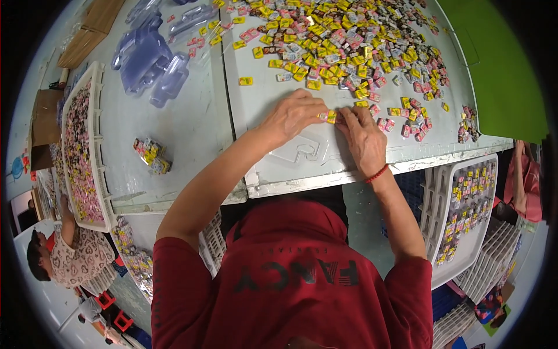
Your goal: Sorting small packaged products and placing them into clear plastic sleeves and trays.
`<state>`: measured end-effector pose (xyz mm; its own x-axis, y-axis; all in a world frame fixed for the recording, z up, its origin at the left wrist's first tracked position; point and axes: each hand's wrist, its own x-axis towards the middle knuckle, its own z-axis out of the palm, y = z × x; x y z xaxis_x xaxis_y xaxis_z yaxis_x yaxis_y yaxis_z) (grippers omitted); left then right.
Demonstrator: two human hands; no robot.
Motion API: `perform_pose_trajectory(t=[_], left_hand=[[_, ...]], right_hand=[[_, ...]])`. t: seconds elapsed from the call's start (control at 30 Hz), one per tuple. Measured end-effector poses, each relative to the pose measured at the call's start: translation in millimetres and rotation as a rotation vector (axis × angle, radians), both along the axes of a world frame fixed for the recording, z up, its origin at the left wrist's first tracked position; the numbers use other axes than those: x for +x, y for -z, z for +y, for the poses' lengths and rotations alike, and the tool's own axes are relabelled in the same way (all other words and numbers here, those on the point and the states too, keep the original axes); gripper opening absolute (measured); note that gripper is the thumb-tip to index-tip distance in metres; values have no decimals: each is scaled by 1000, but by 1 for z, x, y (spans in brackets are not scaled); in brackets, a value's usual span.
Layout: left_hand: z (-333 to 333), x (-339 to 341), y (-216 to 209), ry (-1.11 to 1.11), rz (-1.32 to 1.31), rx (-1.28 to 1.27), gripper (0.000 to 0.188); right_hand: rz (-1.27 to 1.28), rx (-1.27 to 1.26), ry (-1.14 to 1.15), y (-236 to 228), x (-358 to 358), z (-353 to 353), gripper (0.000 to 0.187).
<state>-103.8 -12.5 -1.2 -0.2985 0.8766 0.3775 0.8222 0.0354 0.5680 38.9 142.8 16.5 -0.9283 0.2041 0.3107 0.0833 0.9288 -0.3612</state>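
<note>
My left hand (295, 118) pinches one end of a short row of small box-shaped pieces (331, 116), with a yellow one in the middle. My right hand (366, 138), a red bead bracelet at its wrist, closes its fingertips on the other end of that row. Fingers partly hide the outer pieces. Just below my hands a clear plastic blister shell (296, 151) lies on the white table (343, 166). Beyond my hands spreads a big heap of yellow, pink, white and brown pieces (343, 52), with a few loose ones near my right fingers.
Several clear blister shells (148, 58) pile up at the far left. A small filled cluster (152, 156) sits on the left table. A white crate of pieces (84, 151) stands farther left, near another person (70, 250). At right is a tray of filled packs (465, 209).
</note>
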Motion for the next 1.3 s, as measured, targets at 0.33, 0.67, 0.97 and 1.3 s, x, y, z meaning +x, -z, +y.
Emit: perform_pose_trajectory(t=[0.33, 0.67, 0.97, 1.3], left_hand=[[-60, 6, -52, 32, 90, -5, 26], [-84, 14, -11, -75, 67, 17, 24], [-85, 34, 3, -326, -57, 171, 22], [-88, 39, 5, -375, -86, 111, 25]], right_hand=[[-111, -125, -29, -51, 10, -58, 29], [-3, -111, 41, -12, 7, -87, 28], [263, -168, 60, 8, 8, -90, 33], [-165, 98, -27, 10, 30, -101, 81]])
